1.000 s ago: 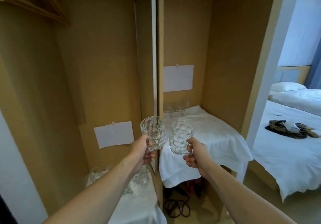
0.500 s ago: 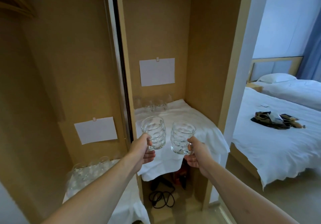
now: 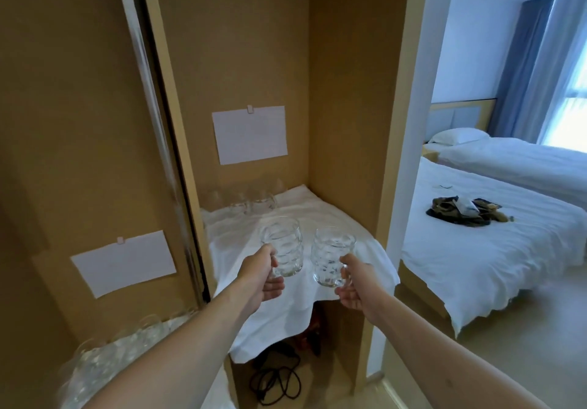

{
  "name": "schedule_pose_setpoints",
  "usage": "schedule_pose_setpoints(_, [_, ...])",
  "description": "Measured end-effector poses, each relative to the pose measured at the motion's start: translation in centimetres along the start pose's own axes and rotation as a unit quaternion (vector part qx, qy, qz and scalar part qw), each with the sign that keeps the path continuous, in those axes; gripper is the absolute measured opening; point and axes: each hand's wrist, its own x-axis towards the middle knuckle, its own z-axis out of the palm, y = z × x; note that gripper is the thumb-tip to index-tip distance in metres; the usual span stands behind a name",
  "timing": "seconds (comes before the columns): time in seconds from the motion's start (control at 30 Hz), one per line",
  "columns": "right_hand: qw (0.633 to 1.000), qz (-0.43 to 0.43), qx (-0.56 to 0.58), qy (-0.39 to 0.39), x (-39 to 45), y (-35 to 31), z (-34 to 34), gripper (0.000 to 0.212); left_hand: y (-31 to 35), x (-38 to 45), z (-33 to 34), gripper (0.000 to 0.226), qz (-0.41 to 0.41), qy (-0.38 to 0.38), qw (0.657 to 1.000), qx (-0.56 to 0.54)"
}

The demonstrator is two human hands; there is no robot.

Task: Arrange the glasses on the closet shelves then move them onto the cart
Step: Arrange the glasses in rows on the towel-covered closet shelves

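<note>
Closet shelves draped in white cloth (image 3: 320, 218) already carry glasses at 12 (image 3: 254, 200) and 8 o'clock (image 3: 127, 342) (no cart visible), while left hand (image 3: 259, 277) and right hand (image 3: 357, 284) each grasp a handled glass, left one (image 3: 284, 245), right one (image 3: 330, 257), so arranging seems midway.

a glass mug (image 3: 283, 246) in each hand
</note>
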Motion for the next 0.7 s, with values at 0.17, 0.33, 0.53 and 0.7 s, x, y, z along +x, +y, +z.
schedule_pose_setpoints(0.17, [1.000,0.018,-0.021,0.012,4.6,-1.5,1.7,0.027,1.2,5.6,0.6,0.019,-0.009,-0.019,1.000,-0.001])
schedule_pose_setpoints(0.33, [0.998,0.042,-0.019,0.029,9.7,-2.4,4.0,0.026,1.8,11.3,0.5,0.023,-0.027,-0.024,0.999,0.001])
schedule_pose_setpoints(0.53, [0.997,0.055,-0.015,0.044,14.8,-2.5,6.8,0.025,1.6,16.8,-0.3,0.026,-0.045,-0.022,0.999,-0.002])
schedule_pose_setpoints(0.7, [0.997,0.066,-0.025,0.043,17.9,-2.8,8.2,0.027,1.1,20.0,-0.3,0.025,-0.062,-0.012,0.998,-0.003])
